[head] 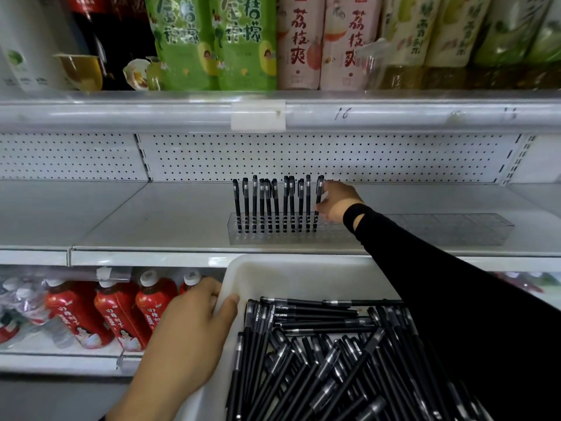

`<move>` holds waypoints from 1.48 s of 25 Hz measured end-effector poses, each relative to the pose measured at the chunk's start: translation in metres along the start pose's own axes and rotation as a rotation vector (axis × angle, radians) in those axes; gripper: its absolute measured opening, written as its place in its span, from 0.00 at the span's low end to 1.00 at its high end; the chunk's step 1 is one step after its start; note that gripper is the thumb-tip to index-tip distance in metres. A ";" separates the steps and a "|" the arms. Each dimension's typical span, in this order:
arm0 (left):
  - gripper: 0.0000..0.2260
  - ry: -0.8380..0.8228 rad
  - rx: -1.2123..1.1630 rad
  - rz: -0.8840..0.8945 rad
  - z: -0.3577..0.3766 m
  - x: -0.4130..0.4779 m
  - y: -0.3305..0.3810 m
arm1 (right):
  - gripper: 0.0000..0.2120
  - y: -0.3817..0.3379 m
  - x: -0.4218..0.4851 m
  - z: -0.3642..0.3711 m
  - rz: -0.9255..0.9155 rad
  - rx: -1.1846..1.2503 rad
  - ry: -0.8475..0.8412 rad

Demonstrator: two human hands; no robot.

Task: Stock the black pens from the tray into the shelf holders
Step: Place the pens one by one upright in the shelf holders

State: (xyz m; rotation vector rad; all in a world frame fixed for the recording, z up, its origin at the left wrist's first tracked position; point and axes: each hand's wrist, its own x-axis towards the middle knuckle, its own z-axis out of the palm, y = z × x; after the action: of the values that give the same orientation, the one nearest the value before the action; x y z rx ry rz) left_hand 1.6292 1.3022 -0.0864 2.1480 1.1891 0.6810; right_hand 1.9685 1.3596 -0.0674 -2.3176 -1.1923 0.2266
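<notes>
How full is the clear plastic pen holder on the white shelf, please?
Partly full: upright black pens fill the left of the clear plastic holder; its right stretch holds none.

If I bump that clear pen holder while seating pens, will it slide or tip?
Likely slides rather than tips: the clear pen holder lies long and low on the smooth shelf. It looks like thin plastic, so probably light. Upright pens weigh only its left part, so the empty right end may swing first.

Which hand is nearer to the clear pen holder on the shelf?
Right. The right hand is over the clear pen holder, pinching the rightmost upright pen; the left hand grips the rim of the white tray, below the shelf.
</notes>
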 end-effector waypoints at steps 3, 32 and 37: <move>0.09 0.006 0.014 -0.005 0.000 0.000 0.001 | 0.17 0.000 -0.003 -0.004 -0.001 -0.040 -0.002; 0.09 -0.006 -0.017 -0.021 -0.001 0.000 0.001 | 0.07 0.020 -0.064 -0.045 -0.132 0.255 -0.024; 0.09 -0.005 -0.005 -0.017 -0.001 -0.001 0.002 | 0.02 0.019 -0.108 -0.052 -0.236 0.255 -0.048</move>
State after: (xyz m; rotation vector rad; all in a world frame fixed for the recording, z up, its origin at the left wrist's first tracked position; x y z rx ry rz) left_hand 1.6291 1.3010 -0.0841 2.1318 1.2000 0.6707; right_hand 1.9370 1.2452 -0.0419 -1.9443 -1.3626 0.3301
